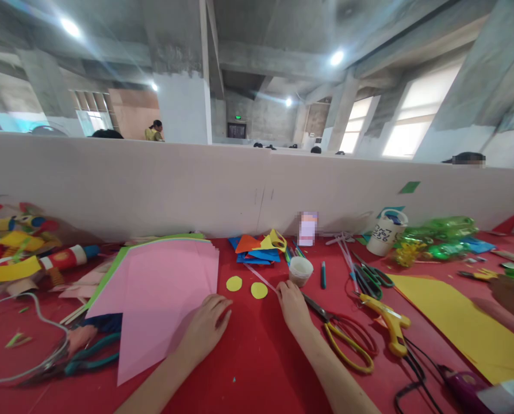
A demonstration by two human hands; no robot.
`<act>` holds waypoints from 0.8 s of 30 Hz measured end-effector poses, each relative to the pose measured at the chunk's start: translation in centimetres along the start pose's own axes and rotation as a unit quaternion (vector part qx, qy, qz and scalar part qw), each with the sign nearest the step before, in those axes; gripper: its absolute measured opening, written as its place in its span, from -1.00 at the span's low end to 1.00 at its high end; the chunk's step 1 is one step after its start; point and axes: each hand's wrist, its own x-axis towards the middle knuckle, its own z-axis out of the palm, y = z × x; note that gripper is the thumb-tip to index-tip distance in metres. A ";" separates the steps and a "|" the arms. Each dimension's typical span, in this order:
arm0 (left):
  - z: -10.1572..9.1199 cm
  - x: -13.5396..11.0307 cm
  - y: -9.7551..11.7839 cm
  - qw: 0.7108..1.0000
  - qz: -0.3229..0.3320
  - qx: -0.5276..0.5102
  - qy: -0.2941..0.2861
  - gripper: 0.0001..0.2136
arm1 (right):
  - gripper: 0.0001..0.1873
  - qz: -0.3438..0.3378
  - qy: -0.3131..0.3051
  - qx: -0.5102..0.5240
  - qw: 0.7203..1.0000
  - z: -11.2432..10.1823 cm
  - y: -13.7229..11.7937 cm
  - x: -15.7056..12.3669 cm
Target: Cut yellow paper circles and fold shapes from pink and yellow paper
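My left hand point(208, 323) lies at the right edge of the pink paper sheets point(168, 293), fingers loosely stretched, thumb apart, holding nothing. In front of the white cup point(300, 270), my right hand point(293, 300) has its fingers closed at the near end of a thin pale strip point(260, 277); the exact grip is partly hidden. Two yellow paper circles point(234, 283) lie flat between my hands, a little farther off. Beside my right wrist are scissors point(347, 345) with red and yellow handles. Blue and orange paper scraps point(257, 250) are heaped beyond the circles.
To the right lie a yellow glue gun point(386, 323), green-handled scissors point(368, 282) and yellow sheets point(464, 328). A white bucket point(384, 234) and green plastic bottles point(447, 236) stand near the white partition point(196, 190). Pliers point(93, 353) and paper crafts point(19, 241) are at left.
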 end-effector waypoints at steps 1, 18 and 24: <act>0.0 0.0 0.0 1.000 0.001 -0.002 0.001 -0.80 | -0.77 0.003 0.002 0.011 1.000 0.0 0.0 0.0; -1.1 0.6 0.5 0.999 -0.019 -0.020 0.031 -0.66 | -0.84 0.009 -0.308 0.380 0.872 -7.4 -3.7 1.1; -1.5 0.7 0.4 0.995 -0.021 -0.087 -0.042 -0.77 | -0.83 0.054 -0.331 0.417 0.845 -9.3 -3.4 1.6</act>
